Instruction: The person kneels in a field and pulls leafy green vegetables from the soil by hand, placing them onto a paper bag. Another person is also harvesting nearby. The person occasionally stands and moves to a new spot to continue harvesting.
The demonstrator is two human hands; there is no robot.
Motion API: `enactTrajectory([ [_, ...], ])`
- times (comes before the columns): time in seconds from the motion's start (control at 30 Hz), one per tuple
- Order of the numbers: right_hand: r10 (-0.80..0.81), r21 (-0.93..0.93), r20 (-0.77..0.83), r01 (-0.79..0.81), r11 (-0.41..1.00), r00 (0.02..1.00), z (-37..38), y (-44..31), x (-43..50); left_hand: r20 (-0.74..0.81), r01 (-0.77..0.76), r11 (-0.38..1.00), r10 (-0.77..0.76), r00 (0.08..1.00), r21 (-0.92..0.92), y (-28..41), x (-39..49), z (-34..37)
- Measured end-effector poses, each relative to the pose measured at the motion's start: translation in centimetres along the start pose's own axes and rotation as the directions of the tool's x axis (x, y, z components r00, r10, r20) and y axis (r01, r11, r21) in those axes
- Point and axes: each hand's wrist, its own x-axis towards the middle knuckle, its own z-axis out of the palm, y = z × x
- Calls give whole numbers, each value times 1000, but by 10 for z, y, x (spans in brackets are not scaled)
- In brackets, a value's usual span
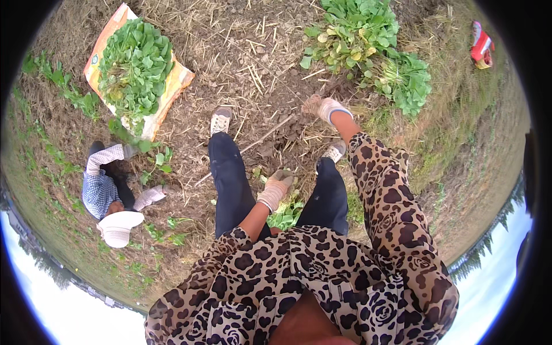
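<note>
My left hand (277,188), in a pale knit glove, is between my legs above green leaves (286,214) on the ground. Its fingers are curled, and whether they hold anything is unclear. My right hand (325,108), in a soiled glove, reaches out to the bare soil (286,140) beyond my right shoe. Its fingertips are blurred against the dirt, so their grip cannot be made out. Just past it lie a pile of leafy greens (360,32) and a smaller bunch (403,79), roots and yellowed leaves showing.
A thin stick (267,134) lies across the straw-strewn soil between my feet. Ahead on the left, an orange-and-white sack (172,92) bears heaped greens (136,64). Another person (101,189) in a pale hat crouches at left among growing plants. A red object (481,47) lies far right.
</note>
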Motion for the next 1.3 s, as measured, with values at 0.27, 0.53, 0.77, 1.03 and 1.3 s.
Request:
enactTrajectory([
  [0.27, 130, -94, 139, -118, 989, 982, 24, -61, 62, -197, -32, 996, 14, 980, -88, 6, 29, -76],
  [0.53, 164, -23, 161, -162, 986, 973, 82, -34, 136, -143, -10, 935, -44, 989, -355, 3, 43, -67],
  [0.77, 210, 65, 137, -220, 973, 968, 104, -30, 173, -115, 59, 867, -133, 984, -495, -9, 58, -65],
  [1.03, -344, -210, -669, 277, 938, 658, 81, -70, 97, -185, 123, 961, -171, 968, -246, -15, 73, -82],
  [1.3, 324, 799, 452, -539, 268, 831, 263, -97, 115, -51, 143, 917, -174, 983, -373, -31, 84, -81],
])
